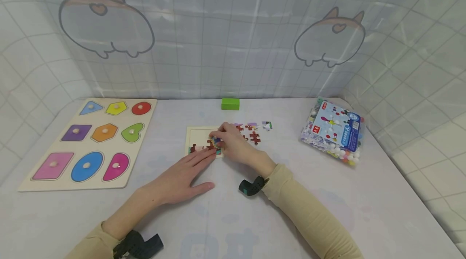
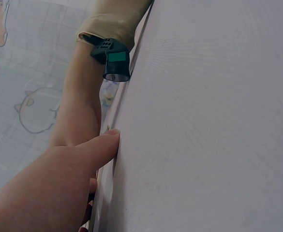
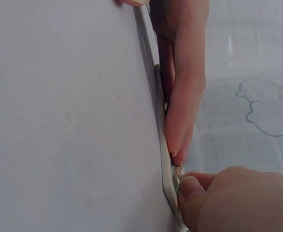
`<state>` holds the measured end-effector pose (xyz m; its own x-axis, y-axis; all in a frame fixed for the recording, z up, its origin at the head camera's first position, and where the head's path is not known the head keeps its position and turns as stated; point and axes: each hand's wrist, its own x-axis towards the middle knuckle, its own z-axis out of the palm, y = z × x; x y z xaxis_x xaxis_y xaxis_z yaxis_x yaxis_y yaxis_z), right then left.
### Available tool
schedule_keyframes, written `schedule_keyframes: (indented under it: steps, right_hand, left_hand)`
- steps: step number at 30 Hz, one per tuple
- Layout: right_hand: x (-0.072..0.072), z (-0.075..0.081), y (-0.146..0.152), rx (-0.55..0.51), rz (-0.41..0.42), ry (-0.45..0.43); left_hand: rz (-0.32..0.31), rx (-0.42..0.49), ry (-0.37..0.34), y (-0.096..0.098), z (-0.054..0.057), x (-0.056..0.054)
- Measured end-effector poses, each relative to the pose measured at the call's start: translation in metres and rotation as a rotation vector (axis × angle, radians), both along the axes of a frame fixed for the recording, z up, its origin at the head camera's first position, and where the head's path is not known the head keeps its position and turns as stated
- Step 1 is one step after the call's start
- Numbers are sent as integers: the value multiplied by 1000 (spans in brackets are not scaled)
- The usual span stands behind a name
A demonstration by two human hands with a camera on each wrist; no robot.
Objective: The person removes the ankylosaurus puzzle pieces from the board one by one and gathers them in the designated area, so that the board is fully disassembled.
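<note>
A shallow wooden puzzle tray lies mid-table, with jigsaw pieces in its lower part. My left hand rests over the tray's near edge, fingers stretched out and thumb apart on the table side. Over the tray's right side, my right hand pinches a colourful jigsaw piece between thumb and fingers, right at the left fingertips. The right wrist view shows that pinch low against the tray rim; the piece is mostly hidden there. Loose jigsaw pieces lie just right of the right hand.
A green block sits at the table's back edge. On the left lies a knobbed shape board with several coloured shapes. A clear bag of beads with a blue label lies at right. A patterned curtain hangs behind.
</note>
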<state>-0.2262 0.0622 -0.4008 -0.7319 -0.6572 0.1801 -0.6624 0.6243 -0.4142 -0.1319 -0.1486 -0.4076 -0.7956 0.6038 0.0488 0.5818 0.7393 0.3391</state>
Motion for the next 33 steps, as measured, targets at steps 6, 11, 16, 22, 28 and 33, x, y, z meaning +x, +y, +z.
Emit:
schedule_keyframes:
  steps: [6,11,16,22,28,33]
  right_hand:
    - [-2,5,4,10,17,33]
    - [-5,13,13,-49,-3,-19]
    - [-8,18,35,-113,-12,-60]
    - [-8,19,75,-190,-64,-75]
    - [-8,16,109,-216,-150,-41]
    - [-6,15,131,-189,-194,-18]
  left_hand:
    - [-6,-4,8,0,-1,-1]
    - [-6,-5,5,-1,0,0]
    - [-14,8,25,-1,-1,0]
    - [-8,6,28,-1,-2,1]
    - [-8,12,23,-2,0,1]
    - [-10,16,26,-1,0,1]
